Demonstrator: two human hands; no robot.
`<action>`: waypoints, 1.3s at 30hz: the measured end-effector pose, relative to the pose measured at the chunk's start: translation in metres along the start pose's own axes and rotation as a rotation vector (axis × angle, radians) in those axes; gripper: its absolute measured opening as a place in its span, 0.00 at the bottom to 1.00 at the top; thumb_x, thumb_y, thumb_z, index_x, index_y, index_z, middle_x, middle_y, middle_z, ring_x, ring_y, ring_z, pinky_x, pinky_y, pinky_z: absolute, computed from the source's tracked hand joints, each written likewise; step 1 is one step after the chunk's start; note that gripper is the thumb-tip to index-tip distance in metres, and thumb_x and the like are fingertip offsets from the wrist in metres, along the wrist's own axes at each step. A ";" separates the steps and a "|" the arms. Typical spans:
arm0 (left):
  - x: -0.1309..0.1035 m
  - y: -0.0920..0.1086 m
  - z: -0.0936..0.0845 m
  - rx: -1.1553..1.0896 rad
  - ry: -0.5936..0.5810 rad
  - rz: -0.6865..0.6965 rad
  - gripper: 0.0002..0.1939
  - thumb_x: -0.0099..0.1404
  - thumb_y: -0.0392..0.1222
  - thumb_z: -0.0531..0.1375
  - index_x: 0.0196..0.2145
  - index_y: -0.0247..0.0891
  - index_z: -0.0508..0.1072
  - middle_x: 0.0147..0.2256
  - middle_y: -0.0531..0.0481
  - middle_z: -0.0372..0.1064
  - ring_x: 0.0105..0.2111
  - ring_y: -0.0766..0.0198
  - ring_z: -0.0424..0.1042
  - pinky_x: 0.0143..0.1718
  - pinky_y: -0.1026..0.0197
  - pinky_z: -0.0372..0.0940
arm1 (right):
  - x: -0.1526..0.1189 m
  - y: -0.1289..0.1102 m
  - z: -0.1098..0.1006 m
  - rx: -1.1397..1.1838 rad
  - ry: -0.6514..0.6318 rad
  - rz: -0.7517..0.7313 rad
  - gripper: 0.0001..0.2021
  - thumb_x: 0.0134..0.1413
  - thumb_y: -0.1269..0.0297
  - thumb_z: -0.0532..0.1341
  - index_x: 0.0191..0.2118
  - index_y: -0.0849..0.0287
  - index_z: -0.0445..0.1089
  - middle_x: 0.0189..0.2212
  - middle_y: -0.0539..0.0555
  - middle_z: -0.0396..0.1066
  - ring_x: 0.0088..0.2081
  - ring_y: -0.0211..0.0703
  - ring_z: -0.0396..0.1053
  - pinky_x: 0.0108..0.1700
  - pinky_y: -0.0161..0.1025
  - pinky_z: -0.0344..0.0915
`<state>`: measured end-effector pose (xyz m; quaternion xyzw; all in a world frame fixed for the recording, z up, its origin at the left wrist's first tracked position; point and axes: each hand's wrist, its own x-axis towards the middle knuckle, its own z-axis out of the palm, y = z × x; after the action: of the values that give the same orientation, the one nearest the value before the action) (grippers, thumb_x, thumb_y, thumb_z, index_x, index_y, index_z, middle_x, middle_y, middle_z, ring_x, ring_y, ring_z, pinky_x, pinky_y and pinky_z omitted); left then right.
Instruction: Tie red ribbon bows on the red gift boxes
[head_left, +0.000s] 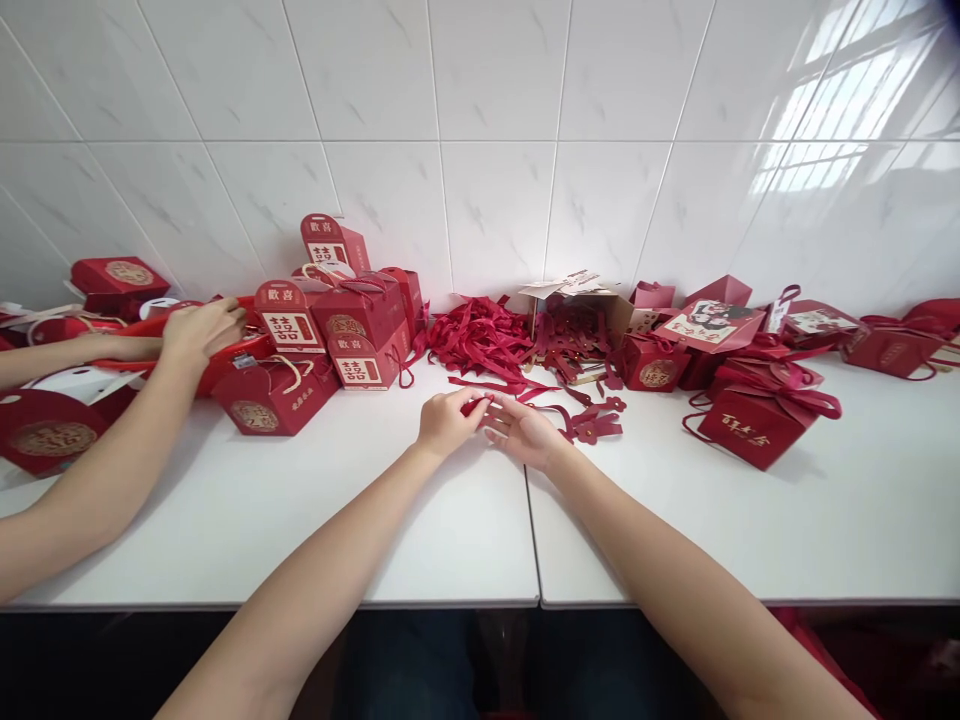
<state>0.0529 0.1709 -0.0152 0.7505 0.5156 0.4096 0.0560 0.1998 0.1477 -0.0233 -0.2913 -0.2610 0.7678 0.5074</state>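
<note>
Over the white table, my two hands meet just in front of a heap of red ribbons (480, 335). My left hand (444, 422) is closed, with a red ribbon (472, 407) pinched between thumb and fingers. Palm turned up, my right hand (529, 435) holds the ribbon's other side at its fingertips, its lower fingers loosely curled. Part of the ribbon is hidden by the fingers. Beside my right hand lie dark red flower-shaped cut-outs (596, 422). An open carton (619, 312) behind holds more dark red pieces.
Stacked red gift boxes (360, 310) stand at left, and a single red box (277, 398) sits before them. Another person's hand (202, 325) reaches in at far left. More red boxes (761, 420) stand at right. A seam (531, 530) divides the table; a tiled wall (495, 200) rises behind.
</note>
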 end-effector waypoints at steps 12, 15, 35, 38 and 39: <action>0.013 -0.009 0.001 -0.155 0.138 -0.194 0.16 0.60 0.50 0.54 0.27 0.36 0.74 0.23 0.50 0.72 0.23 0.64 0.68 0.26 0.64 0.60 | 0.000 0.004 -0.002 -0.078 -0.009 0.094 0.06 0.49 0.76 0.62 0.35 0.62 0.70 0.28 0.53 0.73 0.27 0.35 0.69 0.31 0.32 0.68; 0.010 0.002 -0.003 -0.184 0.122 -0.139 0.17 0.60 0.52 0.54 0.26 0.36 0.73 0.23 0.51 0.72 0.23 0.65 0.67 0.27 0.65 0.60 | -0.003 0.007 0.003 -0.097 -0.064 0.112 0.07 0.52 0.70 0.62 0.39 0.62 0.71 0.30 0.55 0.73 0.28 0.38 0.70 0.30 0.34 0.69; 0.008 0.003 -0.009 -0.024 0.135 -0.138 0.16 0.59 0.52 0.56 0.21 0.39 0.70 0.17 0.55 0.63 0.20 0.67 0.60 0.26 0.64 0.53 | -0.004 -0.034 -0.008 0.239 0.127 -0.422 0.10 0.50 0.74 0.61 0.37 0.50 0.67 0.45 0.45 0.73 0.42 0.33 0.72 0.39 0.31 0.71; 0.009 -0.003 -0.010 -0.021 0.129 -0.180 0.15 0.57 0.50 0.57 0.19 0.39 0.69 0.17 0.56 0.62 0.19 0.67 0.59 0.25 0.64 0.52 | 0.003 -0.041 -0.020 0.255 0.205 -0.465 0.08 0.51 0.74 0.61 0.34 0.53 0.67 0.40 0.46 0.75 0.40 0.31 0.72 0.37 0.28 0.72; 0.010 -0.005 -0.010 -0.021 0.125 -0.194 0.14 0.56 0.50 0.58 0.19 0.40 0.68 0.16 0.56 0.62 0.19 0.67 0.58 0.25 0.63 0.52 | 0.005 -0.043 -0.024 0.255 0.229 -0.476 0.07 0.51 0.75 0.61 0.33 0.54 0.67 0.38 0.47 0.75 0.40 0.31 0.72 0.37 0.27 0.72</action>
<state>0.0439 0.1776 -0.0052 0.6693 0.5840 0.4539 0.0710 0.2423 0.1695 -0.0112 -0.2405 -0.1644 0.6158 0.7321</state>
